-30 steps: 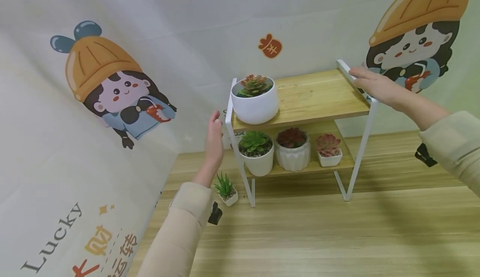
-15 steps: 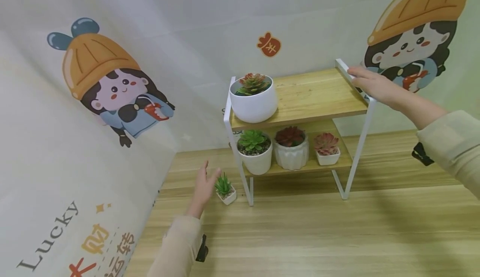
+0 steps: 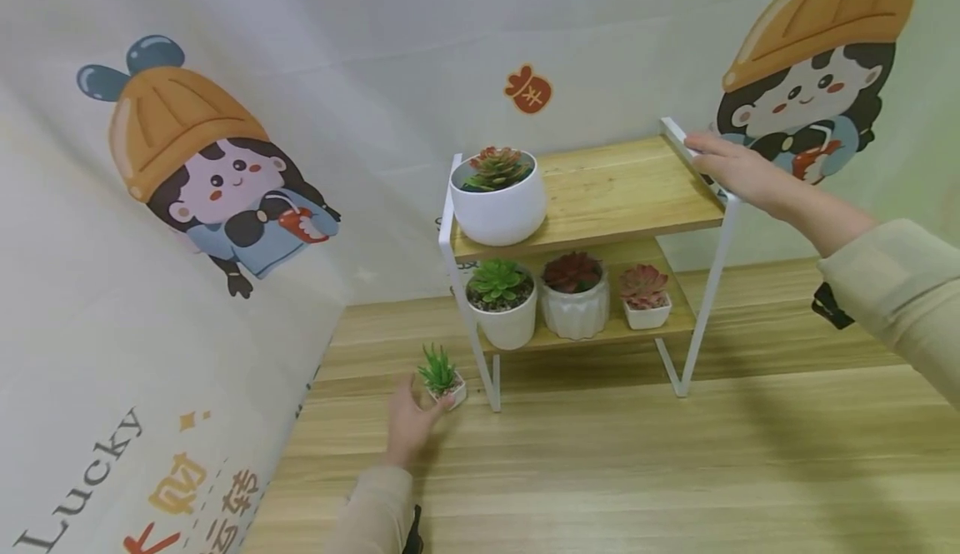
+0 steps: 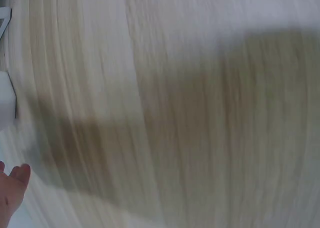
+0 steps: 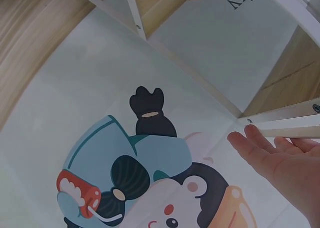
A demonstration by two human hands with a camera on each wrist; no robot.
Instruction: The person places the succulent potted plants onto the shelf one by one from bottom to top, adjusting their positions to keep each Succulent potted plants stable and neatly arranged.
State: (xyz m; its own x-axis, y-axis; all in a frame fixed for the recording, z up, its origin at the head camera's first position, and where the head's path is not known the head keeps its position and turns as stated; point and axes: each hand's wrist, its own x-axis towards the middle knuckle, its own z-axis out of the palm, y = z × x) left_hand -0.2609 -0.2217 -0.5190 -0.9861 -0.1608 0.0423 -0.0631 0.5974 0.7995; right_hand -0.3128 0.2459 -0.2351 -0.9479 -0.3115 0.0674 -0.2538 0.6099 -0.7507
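My left hand point(image 3: 409, 425) is low at the left of the shelf, beside a small spiky green potted plant point(image 3: 437, 368) in a square white pot. Thumb and fingers are spread on the near side of that pot. In the left wrist view, a gap shows between the fingertips and the white pot point(image 4: 6, 101). My right hand point(image 3: 738, 172) rests with extended fingers on the white metal rail at the right end of the two-tier wooden shelf point(image 3: 622, 183). The right wrist view shows this hand point(image 5: 287, 170) against the frame from outside.
A large white bowl planter point(image 3: 498, 212) stands on the top tier's left end. Below it sit a green succulent point(image 3: 504, 321), a dark red succulent in a ribbed pot point(image 3: 576, 308) and a small pink succulent point(image 3: 647, 308). A printed cloth point(image 3: 390, 121) hangs behind.
My left hand has dropped from beside the shelf's upper left side to the small green plant on the wooden surface. The right hand stays on the rail. The view has shifted slightly.
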